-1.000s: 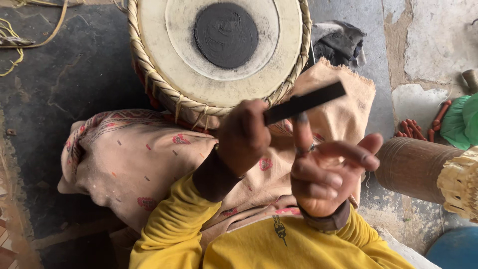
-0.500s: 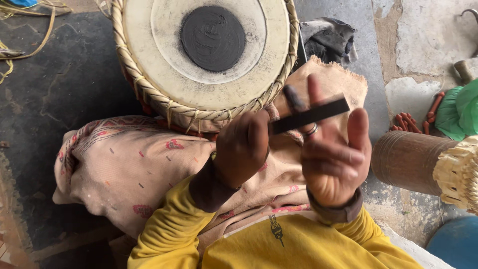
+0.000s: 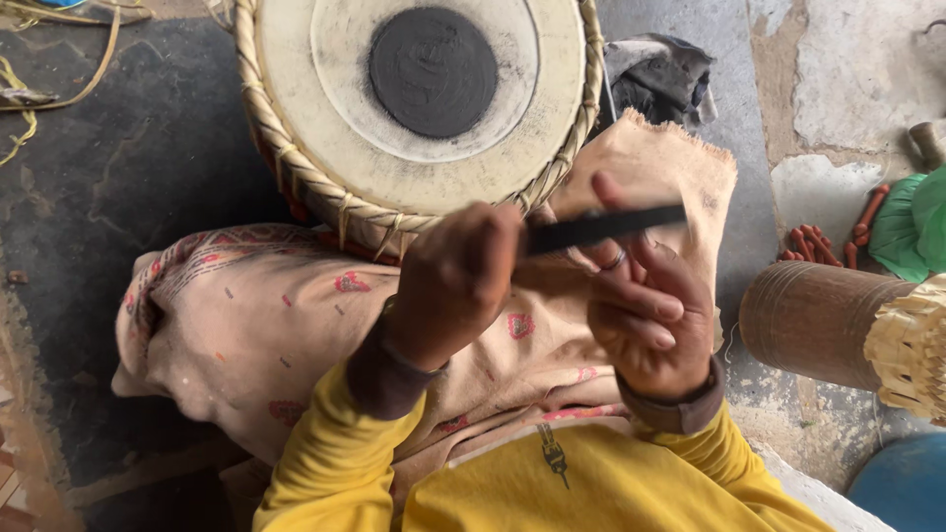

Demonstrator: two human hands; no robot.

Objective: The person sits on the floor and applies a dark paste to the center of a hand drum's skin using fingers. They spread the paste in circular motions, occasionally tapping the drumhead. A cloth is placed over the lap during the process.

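The left hand [image 3: 455, 281] is closed in a fist around one end of a flat black strip [image 3: 606, 228], held in the air just in front of the drum [image 3: 424, 108]; the right hand [image 3: 645, 305] lies half open under it, fingers [image 3: 631, 296] loosely curled, its index finger raised to touch the strip. The strip looks thin, light and stiff, probably somewhat springy; it seems best gripped near the end, as the fist does.

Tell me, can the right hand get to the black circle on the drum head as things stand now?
Probably yes. The right hand is open, only touching the dark flat tool that the left hand grips. The black circle lies uncovered just beyond the hands, with nothing in between.
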